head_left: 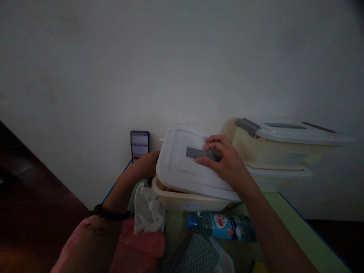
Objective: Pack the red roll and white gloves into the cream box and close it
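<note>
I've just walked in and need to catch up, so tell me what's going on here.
A person's right hand has its fingers around the gray handle of a white lid. The lid sits askew over a cream bin, leaving a gap at the front. The left hand is at the bin's left side, partly hidden, so its grip can't be told. A bottle lies in front of the bin.

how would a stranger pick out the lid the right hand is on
On the green table by the wall, find the cream box just behind the bottle. The white lid tilts over it, the right hand on its grey handle. Unlike the lids on the stacked boxes to the right, it sits askew, a gap showing beneath.
</note>
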`<control>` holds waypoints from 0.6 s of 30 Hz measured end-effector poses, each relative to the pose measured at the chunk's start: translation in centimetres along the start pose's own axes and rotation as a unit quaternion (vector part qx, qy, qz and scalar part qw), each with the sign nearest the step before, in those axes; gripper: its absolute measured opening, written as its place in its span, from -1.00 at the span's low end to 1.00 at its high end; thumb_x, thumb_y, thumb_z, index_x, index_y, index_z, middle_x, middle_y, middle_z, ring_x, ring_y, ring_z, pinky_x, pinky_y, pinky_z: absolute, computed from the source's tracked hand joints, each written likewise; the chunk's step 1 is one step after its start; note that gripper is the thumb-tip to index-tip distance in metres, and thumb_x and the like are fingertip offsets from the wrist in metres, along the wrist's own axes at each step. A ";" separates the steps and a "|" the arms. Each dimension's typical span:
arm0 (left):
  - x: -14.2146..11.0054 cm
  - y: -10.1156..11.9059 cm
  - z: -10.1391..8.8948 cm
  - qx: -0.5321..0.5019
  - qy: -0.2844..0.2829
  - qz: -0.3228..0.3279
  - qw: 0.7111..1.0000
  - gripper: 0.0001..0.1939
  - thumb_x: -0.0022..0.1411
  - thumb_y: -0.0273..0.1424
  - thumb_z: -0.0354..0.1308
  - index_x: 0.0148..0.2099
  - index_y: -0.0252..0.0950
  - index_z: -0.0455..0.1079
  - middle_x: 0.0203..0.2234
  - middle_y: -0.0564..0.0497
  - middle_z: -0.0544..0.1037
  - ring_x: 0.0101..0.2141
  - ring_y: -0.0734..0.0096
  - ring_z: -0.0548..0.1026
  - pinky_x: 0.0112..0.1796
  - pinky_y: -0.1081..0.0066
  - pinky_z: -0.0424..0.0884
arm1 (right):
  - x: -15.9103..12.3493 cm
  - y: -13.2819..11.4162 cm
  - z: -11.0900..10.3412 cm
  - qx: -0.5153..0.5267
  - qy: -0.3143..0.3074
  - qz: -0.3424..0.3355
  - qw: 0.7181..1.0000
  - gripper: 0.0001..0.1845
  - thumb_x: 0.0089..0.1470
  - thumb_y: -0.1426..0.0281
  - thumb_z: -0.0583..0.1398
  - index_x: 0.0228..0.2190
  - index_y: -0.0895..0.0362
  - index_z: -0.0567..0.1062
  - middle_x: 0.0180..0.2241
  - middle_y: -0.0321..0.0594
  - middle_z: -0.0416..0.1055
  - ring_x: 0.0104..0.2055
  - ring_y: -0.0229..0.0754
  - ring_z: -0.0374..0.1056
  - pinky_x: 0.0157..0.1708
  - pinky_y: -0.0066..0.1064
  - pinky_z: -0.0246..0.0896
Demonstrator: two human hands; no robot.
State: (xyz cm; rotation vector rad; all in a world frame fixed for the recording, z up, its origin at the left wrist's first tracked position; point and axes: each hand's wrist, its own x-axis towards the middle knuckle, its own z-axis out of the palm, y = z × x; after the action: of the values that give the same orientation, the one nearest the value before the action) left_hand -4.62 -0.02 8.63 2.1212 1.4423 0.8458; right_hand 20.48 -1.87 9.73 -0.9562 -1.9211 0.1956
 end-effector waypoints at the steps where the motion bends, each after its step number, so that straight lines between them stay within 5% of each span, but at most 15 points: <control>1: 0.0 0.2 -0.1 0.002 0.002 -0.001 1.000 -0.86 -0.12 -0.40 0.19 -0.43 -0.21 0.54 -0.40 -0.09 0.65 -0.25 0.03 0.56 -0.21 0.23 0.43 | 0.0 0.0 0.0 -0.006 0.008 -0.002 1.000 -0.74 -0.09 0.22 0.33 -0.41 0.09 0.42 -0.16 -0.15 0.29 -0.09 -0.10 0.31 -0.17 -0.24 0.30; 8: -0.4 2.9 -1.0 -0.073 0.142 -0.049 0.986 -0.47 0.30 -0.13 -0.22 -0.14 -0.37 0.47 -0.36 -0.13 0.60 -0.33 0.22 0.54 -0.36 0.35 0.42 | 0.0 -0.1 0.1 -0.019 -0.006 -0.006 1.000 -0.73 -0.10 0.20 0.33 -0.42 0.09 0.44 -0.20 -0.18 0.31 -0.16 -0.12 0.33 -0.19 -0.23 0.32; 11: -0.8 3.3 -1.0 -0.170 0.108 -0.074 0.977 -0.51 0.21 -0.06 0.00 -0.10 -0.38 0.44 -0.39 -0.11 0.61 -0.40 0.29 0.53 -0.46 0.44 0.40 | 0.0 -0.3 0.3 -0.026 -0.016 -0.011 0.999 -0.75 -0.08 0.21 0.33 -0.40 0.08 0.46 -0.20 -0.18 0.31 -0.15 -0.12 0.33 -0.19 -0.25 0.33; 14: -0.8 3.2 -0.8 -0.245 0.052 -0.102 0.963 -0.51 0.08 -0.20 0.24 0.00 -0.37 0.37 -0.35 -0.11 0.62 -0.40 0.31 0.55 -0.45 0.45 0.42 | -0.1 -0.2 0.5 -0.033 -0.046 -0.003 0.998 -0.78 -0.04 0.22 0.30 -0.37 0.07 0.48 -0.15 -0.17 0.30 -0.14 -0.13 0.35 -0.19 -0.25 0.33; 18: -0.6 3.0 -0.5 -0.355 0.072 -0.143 0.921 -0.48 0.08 -0.42 0.24 0.11 -0.33 0.28 -0.41 -0.03 0.61 -0.49 0.43 0.53 -0.47 0.49 0.44 | -0.2 0.4 0.1 -0.042 -0.058 -0.001 0.997 -0.76 0.05 0.20 0.22 -0.27 0.07 0.47 -0.06 -0.11 0.33 0.00 -0.08 0.32 0.00 -0.15 0.25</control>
State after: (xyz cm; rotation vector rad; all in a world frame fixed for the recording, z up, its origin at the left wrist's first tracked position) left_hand -3.15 -1.67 10.78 1.2981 1.2132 1.1961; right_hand 20.67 -1.72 9.39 -1.0177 -2.0500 0.1721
